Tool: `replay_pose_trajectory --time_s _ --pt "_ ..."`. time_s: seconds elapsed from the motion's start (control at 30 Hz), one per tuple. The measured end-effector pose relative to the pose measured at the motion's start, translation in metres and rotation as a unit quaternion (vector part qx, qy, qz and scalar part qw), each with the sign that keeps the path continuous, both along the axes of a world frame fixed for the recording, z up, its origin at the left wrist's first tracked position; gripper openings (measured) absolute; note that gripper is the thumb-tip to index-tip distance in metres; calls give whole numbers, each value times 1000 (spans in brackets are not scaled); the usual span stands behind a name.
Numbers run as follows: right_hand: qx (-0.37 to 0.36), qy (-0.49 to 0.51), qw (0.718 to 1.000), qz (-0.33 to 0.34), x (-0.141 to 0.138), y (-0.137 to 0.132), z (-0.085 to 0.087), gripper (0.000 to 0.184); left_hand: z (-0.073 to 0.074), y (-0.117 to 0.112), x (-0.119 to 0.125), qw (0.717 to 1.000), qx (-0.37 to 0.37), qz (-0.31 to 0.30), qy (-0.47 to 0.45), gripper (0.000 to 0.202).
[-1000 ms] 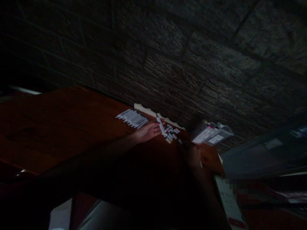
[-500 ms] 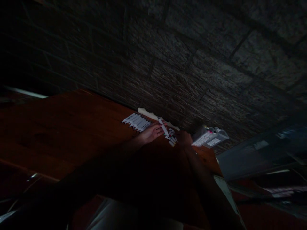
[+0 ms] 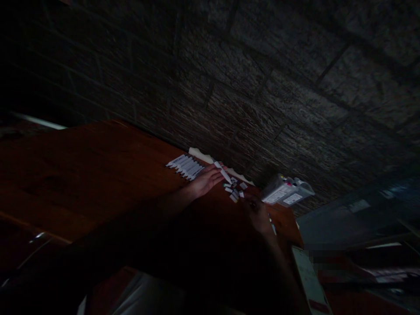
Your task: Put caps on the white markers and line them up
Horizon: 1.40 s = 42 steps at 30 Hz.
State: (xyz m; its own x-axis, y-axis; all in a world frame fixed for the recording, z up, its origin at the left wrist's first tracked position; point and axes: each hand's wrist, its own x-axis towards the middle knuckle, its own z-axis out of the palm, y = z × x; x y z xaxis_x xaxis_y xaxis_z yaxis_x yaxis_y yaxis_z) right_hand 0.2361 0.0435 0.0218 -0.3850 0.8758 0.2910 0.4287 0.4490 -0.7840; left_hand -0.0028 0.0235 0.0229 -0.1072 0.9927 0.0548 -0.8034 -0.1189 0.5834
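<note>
block wall (image 3: 249, 105), dim | wooden table (image 3: 82, 175), reddish | pale strip (image 3: 200, 155) along wall

markers (image 3: 186, 166): white, dark-tipped | caps (image 3: 228, 190): white | table (image 3: 98, 175): reddish-brown | wall (image 3: 229, 105): grey, block-patterned

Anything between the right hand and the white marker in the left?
Yes: a loose cluster of short white pieces lies on the table between the right hand and the white marker. Nothing else visible there.

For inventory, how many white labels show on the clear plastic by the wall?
2: left label, right label, side by side beyond the right hand; others may be hidden.
</note>
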Motion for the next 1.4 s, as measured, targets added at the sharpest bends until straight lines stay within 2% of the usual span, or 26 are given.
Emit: replay_pose_trajectory --time_s 0.13,0.33,0.5,0.77,0.9,1.03,1.13,1.23,1.33,1.4 --pt "-2 -16 999 43 -5 -8 -10 36 2 -3 2 1000 3 6 28 27" --pt "21 -7 999 28 -10 -14 1 30 3 -9 10 997 20 -22 77 27" --pt "13 -6 1000 26 -10 -16 2 29 0 -11 16 991 33 -48 122 30" --pt "-30 23 998 41 -4 -14 2 30 1 -9 8 992 40 1 123 28" --pt "-24 -4 998 53 -6 -16 2 28 -3 -9 14 989 40 -31 140 33" --pt "-21 10 999 43 -9 -18 0 27 -5 -9 16 981 57 -57 179 41" --pt "-25 28 998 48 -17 -21 -2 25 -2 -11 15 965 78 -65 242 41" --pt "-25 64 996 52 -27 -26 -5 27 -1 -14 16 937 109 -80 323 39" --pt "-21 53 998 40 -29 -23 -9 31 -2 -15 10 894 152 -57 419 34" --pt "6 16 1000 12 -22 -16 -11 30 -2 -16 1 849 178 -19 496 25"
